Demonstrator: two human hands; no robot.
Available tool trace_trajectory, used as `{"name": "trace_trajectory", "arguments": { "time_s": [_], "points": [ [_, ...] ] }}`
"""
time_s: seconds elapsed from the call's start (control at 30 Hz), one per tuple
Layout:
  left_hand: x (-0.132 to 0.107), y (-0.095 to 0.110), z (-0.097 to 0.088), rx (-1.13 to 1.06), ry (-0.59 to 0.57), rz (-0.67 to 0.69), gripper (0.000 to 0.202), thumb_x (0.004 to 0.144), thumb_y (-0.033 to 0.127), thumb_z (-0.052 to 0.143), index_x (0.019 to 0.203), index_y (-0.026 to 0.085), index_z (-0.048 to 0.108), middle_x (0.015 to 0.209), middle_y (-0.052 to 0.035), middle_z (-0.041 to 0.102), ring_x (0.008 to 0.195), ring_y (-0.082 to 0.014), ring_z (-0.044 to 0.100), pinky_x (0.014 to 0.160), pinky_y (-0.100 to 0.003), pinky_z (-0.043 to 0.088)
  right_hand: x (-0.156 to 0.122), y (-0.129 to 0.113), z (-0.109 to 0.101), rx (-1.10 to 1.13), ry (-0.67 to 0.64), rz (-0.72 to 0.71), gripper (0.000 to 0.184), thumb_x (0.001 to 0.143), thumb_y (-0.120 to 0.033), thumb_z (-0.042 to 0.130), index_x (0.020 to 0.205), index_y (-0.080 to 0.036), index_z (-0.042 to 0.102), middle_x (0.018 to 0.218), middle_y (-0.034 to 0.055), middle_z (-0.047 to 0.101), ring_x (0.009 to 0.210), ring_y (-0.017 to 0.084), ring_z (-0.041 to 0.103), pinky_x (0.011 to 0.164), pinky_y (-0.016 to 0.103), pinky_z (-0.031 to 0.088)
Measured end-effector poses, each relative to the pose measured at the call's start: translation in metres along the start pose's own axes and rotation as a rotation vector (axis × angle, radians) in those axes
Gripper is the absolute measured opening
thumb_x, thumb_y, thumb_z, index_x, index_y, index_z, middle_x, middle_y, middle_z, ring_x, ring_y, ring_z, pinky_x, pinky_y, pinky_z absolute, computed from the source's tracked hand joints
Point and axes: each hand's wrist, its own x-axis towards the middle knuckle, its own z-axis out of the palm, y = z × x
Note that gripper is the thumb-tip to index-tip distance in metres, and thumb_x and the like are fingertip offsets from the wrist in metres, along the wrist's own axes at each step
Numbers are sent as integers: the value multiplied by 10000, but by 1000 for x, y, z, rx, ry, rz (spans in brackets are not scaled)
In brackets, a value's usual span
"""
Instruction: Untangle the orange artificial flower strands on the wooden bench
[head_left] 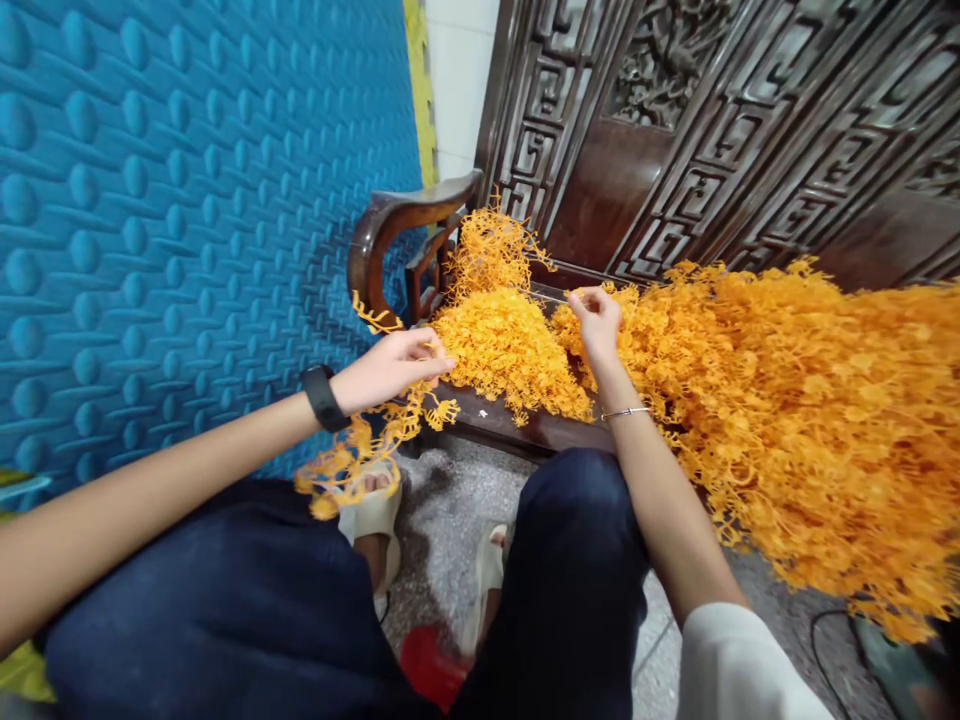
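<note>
Mat [187, 200], 10 o'clock; carved bench [615, 190], 1 o'clock. Orange heap [817, 430], 3 o'clock; smaller orange pile [502, 335] at centre on bench. Left hand [395, 368], 9 o'clock, pinched on orange strand [360, 440] dangling toward 8; right hand [598, 320] well apart, 2 o'clock, pinched on thin pale line [551, 298].

I see a lacy orange strand [361, 437] dangling in loose, branching loops below the left hand [416, 357]. Curly orange pieces lie in a low heap [502, 340] on the bench [559, 433], with a wiry orange tangle [491, 250] just behind; a far bigger, fluffy orange pile [810, 420] spreads to the right.
</note>
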Motion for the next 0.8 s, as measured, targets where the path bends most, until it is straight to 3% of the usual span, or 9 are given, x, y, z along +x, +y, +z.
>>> {"name": "trace_trajectory", "arguments": {
  "time_s": [0.1, 0.23, 0.33, 0.5, 0.7, 0.8],
  "points": [
    [2, -3, 2, -30, -27, -11, 234, 667, 295, 707, 762, 176, 529, 661, 7, 589, 599, -112, 548, 525, -223, 396, -15, -17, 22, -88, -215, -193, 87, 740, -228, 577, 808, -172, 580, 764, 29, 565, 709, 148, 493, 723, 296, 414],
    [5, -4, 3, -81, -62, -63, 287, 662, 274, 714, 814, 185, 488, 676, 14, 582, 557, -100, 525, 470, -210, 396, -30, -38, 47, -116, -441, -254, 167, 735, -183, 599, 900, -163, 579, 751, 23, 573, 676, 154, 506, 696, 296, 424],
    [7, -5, 2, -116, -80, -58, 294, 672, 262, 713, 823, 189, 471, 697, 13, 585, 566, -103, 541, 465, -220, 427, -30, -37, 52, -224, -543, -321, 116, 727, -143, 602, 842, -158, 598, 760, 32, 579, 682, 159, 507, 714, 304, 421],
    [7, -5, -4, -151, -55, -59, 291, 661, 215, 719, 813, 183, 473, 668, 20, 574, 543, -95, 534, 462, -221, 436, -26, -24, 51, -395, -581, -421, 92, 753, -174, 602, 803, -146, 675, 926, 93, 561, 821, 190, 527, 801, 318, 416],
    [3, 1, -12, -245, -2, 13, 328, 626, 142, 696, 856, 183, 466, 770, -10, 632, 678, -139, 619, 548, -252, 471, -32, -20, 53, -553, -715, -388, 173, 788, -154, 541, 908, -137, 665, 789, 65, 604, 732, 173, 519, 711, 287, 387],
    [1, 5, -13, -285, 2, 57, 345, 619, 118, 686, 868, 181, 455, 812, -22, 651, 717, -150, 647, 600, -265, 482, -36, -22, 53, -548, -718, -362, 171, 829, -190, 496, 890, -142, 648, 772, 62, 633, 693, 159, 524, 676, 270, 370]
  ]
}}
